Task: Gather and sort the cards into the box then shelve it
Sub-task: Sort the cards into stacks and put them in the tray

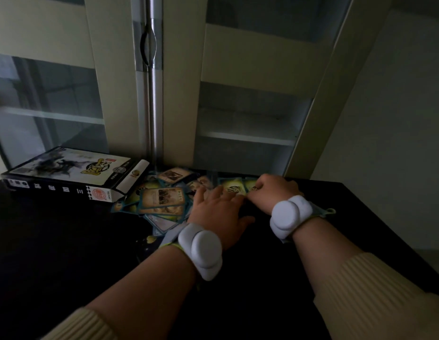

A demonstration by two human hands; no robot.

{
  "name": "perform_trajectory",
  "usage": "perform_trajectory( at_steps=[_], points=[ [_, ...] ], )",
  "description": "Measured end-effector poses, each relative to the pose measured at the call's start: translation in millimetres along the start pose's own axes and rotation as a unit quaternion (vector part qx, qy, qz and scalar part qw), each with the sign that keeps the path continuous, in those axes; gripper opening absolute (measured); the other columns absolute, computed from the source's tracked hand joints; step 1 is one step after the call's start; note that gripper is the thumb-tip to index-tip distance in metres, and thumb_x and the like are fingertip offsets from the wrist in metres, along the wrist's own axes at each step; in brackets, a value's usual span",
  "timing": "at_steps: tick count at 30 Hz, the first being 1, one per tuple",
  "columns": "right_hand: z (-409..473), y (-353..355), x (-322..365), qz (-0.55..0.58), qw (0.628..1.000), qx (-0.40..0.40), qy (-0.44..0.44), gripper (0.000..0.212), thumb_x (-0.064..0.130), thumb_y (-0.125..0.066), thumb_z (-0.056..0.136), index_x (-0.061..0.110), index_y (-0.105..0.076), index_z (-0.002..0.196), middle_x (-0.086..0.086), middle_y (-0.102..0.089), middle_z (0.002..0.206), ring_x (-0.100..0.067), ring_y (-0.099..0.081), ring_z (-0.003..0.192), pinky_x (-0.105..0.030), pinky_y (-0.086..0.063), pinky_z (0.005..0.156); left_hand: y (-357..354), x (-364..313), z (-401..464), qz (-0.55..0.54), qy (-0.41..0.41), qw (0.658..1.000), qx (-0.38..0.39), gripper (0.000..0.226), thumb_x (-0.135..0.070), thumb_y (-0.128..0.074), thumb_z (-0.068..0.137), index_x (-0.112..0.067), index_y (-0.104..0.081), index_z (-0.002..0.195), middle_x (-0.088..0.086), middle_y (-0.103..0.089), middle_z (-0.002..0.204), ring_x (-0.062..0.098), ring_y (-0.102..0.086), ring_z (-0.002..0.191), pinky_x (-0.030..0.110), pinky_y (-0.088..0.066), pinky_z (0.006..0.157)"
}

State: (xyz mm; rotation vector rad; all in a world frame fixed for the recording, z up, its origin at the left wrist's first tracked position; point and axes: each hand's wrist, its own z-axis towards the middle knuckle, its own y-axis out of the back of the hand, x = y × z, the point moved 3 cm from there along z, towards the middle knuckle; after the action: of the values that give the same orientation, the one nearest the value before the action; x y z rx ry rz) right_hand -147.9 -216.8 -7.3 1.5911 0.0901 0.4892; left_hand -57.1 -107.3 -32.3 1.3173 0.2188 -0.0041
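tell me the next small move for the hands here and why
Probably sweep both hands inward to bunch the cards. They lie scattered on the dark table, the left hand and right hand already rest on them, and the box lies beside them.

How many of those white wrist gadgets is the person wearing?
2. One wrist gadget sits on the left wrist, behind the left hand; the other is on the right wrist, behind the right hand. Both hands rest on the cards.
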Motion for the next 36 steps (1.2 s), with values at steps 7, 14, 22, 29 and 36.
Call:
perform_trajectory(
  at_steps=[7, 14, 22, 29, 36],
  points=[
    [0.2, -0.2, -5.9, -0.012, 0.999, -0.026, -0.019, 0.041, 0.048, -0.053, 0.072, 0.028, -0.058, 0.107, -0.005, -0.056, 0.123, -0.037, -0.045, 0.116, -0.041, -0.04, 0.09, -1.8, 1.3, 0.0, 0.038, 0.031, 0.998, -0.028, 0.06, -0.07, -0.034, 0.083, -0.032, -0.048, 0.127, -0.005, -0.05, 0.132, 0.02, -0.03, 0.133, 0.058, -0.002, 0.109],
    [4.5, -9.9, 0.9, -0.059, 0.994, -0.087, -0.023, 0.048, 0.064, -0.048, 0.068, 0.027, -0.053, 0.099, -0.007, -0.056, 0.117, -0.034, -0.041, 0.113, -0.043, -0.023, 0.074, -8.3, 6.9, 0.1, 0.004, 0.041, 0.998, -0.041, 0.06, -0.07, -0.041, 0.08, -0.038, -0.043, 0.13, -0.002, -0.044, 0.132, 0.026, -0.023, 0.134, 0.056, -0.011, 0.108],
    [17.5, -2.8, -1.2, -0.039, 0.998, -0.038, 0.015, 0.044, 0.055, -0.053, 0.073, 0.023, -0.051, 0.103, -0.008, -0.06, 0.117, -0.035, -0.05, 0.113, -0.042, -0.04, 0.087, -14.2, 10.5, 1.1, 0.0, 0.036, 0.998, -0.049, 0.07, -0.069, -0.043, 0.079, -0.028, -0.038, 0.135, -0.001, -0.037, 0.14, 0.025, -0.016, 0.138, 0.05, -0.019, 0.106],
    [17.7, -1.2, 1.1, -0.062, 0.998, 0.009, 0.021, 0.073, 0.073, -0.056, 0.068, 0.024, -0.051, 0.123, -0.006, -0.054, 0.13, -0.031, -0.045, 0.124, -0.044, -0.034, 0.102, -16.3, 11.4, 0.7, -0.013, 0.027, 0.998, -0.054, 0.073, -0.069, -0.044, 0.078, -0.028, -0.034, 0.138, -0.003, -0.034, 0.146, 0.024, -0.013, 0.14, 0.048, -0.016, 0.106],
    [19.6, 0.1, 1.7, -0.043, 0.999, 0.005, 0.026, 0.05, 0.036, -0.055, 0.081, 0.025, -0.048, 0.129, -0.008, -0.053, 0.132, -0.03, -0.044, 0.124, -0.037, -0.027, 0.098, -9.2, 7.7, 0.7, 0.012, 0.029, 0.999, -0.044, 0.068, -0.068, -0.044, 0.079, -0.021, -0.047, 0.128, 0.001, -0.042, 0.139, 0.027, -0.014, 0.14, 0.054, -0.009, 0.11]
  ],
)
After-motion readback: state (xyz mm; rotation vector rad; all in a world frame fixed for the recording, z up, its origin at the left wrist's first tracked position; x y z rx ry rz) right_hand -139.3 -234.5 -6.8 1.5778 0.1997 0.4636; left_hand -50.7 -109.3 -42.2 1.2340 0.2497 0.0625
